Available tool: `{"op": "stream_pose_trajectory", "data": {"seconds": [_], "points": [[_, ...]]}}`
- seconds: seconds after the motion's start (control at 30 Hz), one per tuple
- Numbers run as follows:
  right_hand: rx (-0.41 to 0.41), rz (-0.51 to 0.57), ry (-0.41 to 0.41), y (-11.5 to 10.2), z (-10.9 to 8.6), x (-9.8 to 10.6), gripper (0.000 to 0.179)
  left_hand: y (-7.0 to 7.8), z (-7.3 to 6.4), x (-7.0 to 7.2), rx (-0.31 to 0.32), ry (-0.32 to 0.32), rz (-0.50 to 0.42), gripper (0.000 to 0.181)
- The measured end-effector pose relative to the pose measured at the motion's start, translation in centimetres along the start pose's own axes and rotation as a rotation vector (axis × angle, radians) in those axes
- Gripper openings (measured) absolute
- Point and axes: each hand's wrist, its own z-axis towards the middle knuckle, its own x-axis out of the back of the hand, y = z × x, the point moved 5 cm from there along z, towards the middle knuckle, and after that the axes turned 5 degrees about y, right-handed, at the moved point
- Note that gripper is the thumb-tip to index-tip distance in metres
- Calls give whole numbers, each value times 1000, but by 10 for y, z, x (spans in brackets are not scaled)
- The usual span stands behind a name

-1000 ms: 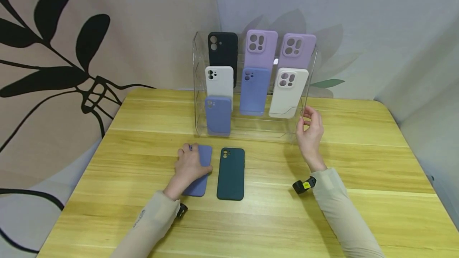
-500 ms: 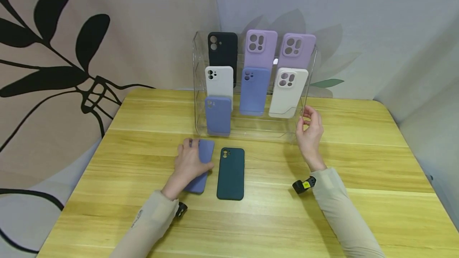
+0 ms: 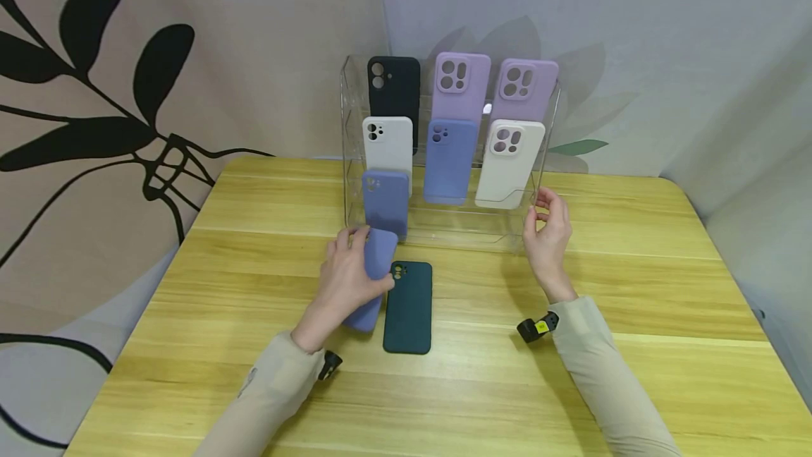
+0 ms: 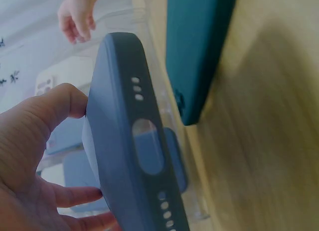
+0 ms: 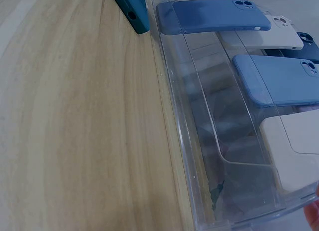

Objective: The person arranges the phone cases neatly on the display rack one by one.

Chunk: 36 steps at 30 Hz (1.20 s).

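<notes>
My left hand [image 3: 345, 273] grips a lavender-blue phone case [image 3: 379, 251] by its long sides, tilted and raised off the table. In the left wrist view the thumb and fingers press the edges of this phone case [image 4: 112, 106], and its end with the port cutout faces the camera. A dark green phone case [image 3: 408, 310] lies flat just right of it. My right hand [image 3: 548, 245] holds the right side edge of a clear tiered display rack [image 3: 457, 237], with curled fingers. Only fingertips [image 5: 313, 215] of that hand show in the right wrist view.
On the rack's back tier stand a black case [image 3: 395, 87] and two light purple cases [image 3: 462, 94]. The middle tier holds a white case [image 3: 388, 143], a blue case [image 3: 451, 164] and a cream case [image 3: 509, 171]. Another blue case [image 3: 385, 203] is at front left.
The left hand has lifted the lavender-blue case from the table and carried it forward and right, towards the rack's front left. The right hand stays at the rack's edge.
</notes>
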Motion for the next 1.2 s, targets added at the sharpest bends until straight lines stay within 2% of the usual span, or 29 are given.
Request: {"op": "stream_pose_trajectory", "data": {"seconds": [0.27,0.57,0.93,1.2], "points": [[8,7,13,-1,0,0,26,15,3,5,-55,36,-34,83],[5,5,7,-2,1,0,26,34,10,9,-136,115,-48,81],[6,7,19,0,1,0,26,60,24,16,-253,256,-90,81],[9,12,11,-1,1,0,26,82,36,15,-353,365,-187,81]]}}
